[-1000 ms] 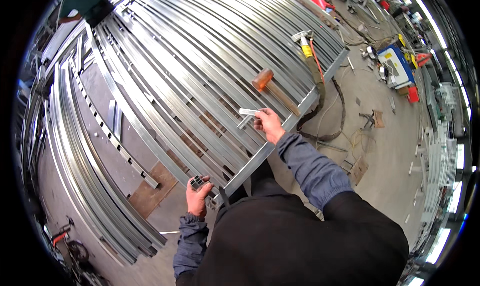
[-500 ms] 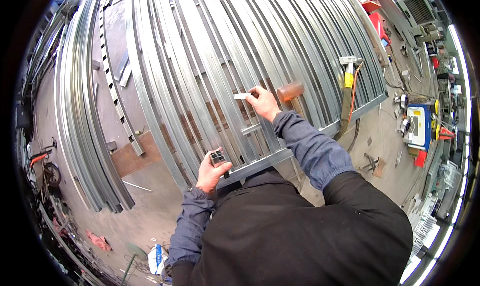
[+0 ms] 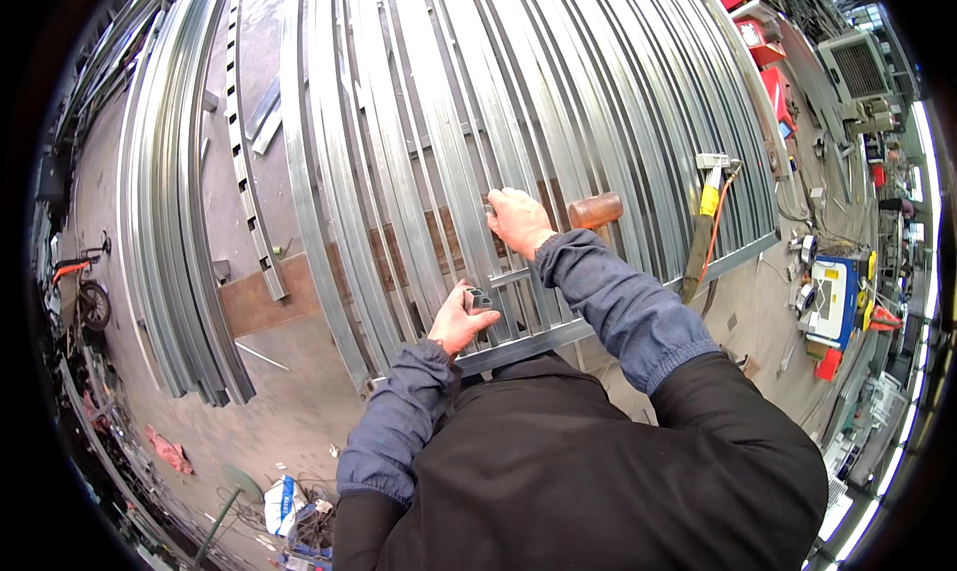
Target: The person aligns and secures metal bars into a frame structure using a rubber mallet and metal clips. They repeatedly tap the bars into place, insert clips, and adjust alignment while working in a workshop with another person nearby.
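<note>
My left hand is closed around a few short square metal tube pieces, their hollow ends facing up. It is over the near part of a large rack of parallel galvanized metal bars. Farther off and to the right, my right hand pinches a small metal piece just above the bars; the fingers hide most of it. Between the hands, a short crosspiece bridges two bars. A mallet with a brown cylindrical head lies on the bars right of my right hand.
A welding torch with a yellow band and thick hose rests on the rack's right side. Bundled long metal profiles and a notched strip are at left. A blue and white machine stands on the floor at right.
My left hand has moved right with the tube pieces, nearer to my right hand. The pale piece in my right hand has turned and is now mostly covered by the fingers. The view has shifted slightly.
</note>
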A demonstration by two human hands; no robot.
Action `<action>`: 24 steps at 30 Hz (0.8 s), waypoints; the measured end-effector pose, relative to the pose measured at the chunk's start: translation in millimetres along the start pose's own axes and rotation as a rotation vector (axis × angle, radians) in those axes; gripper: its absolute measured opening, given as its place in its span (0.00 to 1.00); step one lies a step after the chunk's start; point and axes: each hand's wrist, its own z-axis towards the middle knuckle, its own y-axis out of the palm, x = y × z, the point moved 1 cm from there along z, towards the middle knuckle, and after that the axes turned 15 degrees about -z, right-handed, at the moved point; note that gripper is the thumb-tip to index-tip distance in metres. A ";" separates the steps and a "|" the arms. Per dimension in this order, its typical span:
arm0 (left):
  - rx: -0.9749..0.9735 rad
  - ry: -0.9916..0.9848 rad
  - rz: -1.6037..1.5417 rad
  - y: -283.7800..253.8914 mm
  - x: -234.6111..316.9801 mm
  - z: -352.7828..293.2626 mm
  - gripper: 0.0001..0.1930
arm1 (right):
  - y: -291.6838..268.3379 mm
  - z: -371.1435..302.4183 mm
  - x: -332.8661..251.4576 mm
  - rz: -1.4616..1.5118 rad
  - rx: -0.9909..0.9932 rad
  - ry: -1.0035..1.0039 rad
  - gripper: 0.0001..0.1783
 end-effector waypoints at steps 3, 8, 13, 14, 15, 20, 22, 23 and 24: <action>-0.026 0.006 -0.025 2.1 -4.0 4.2 0.57 | 15.0 5.8 -0.1 0.002 -0.085 -0.004 0.13; -0.058 0.020 -0.042 -4.6 -6.5 6.2 0.58 | 25.8 9.5 -3.5 0.060 -0.107 0.039 0.16; -0.065 -0.029 -0.129 -12.4 -5.7 5.2 0.57 | 20.4 -0.2 -0.3 0.111 -0.143 0.076 0.25; -0.067 -0.051 -0.155 -14.7 -5.8 5.6 0.56 | 19.5 -4.4 0.5 0.138 -0.114 0.095 0.27; -0.062 -0.045 -0.177 -16.7 -5.8 5.9 0.56 | 17.6 -8.8 3.7 0.190 -0.105 0.103 0.32; -0.035 -0.072 -0.262 -19.6 1.1 4.6 0.55 | 22.7 -27.4 17.8 0.347 -0.011 0.255 0.28; -0.039 -0.066 -0.194 -23.5 -6.6 12.1 0.54 | 41.1 -41.3 24.8 0.335 0.054 0.293 0.26; -0.040 -0.053 -0.166 -25.1 -6.2 14.8 0.54 | 44.0 -46.2 23.9 0.314 0.046 0.258 0.27; -0.042 -0.041 -0.139 -25.7 -6.5 16.8 0.54 | 48.1 -50.3 22.8 0.252 -0.057 0.251 0.29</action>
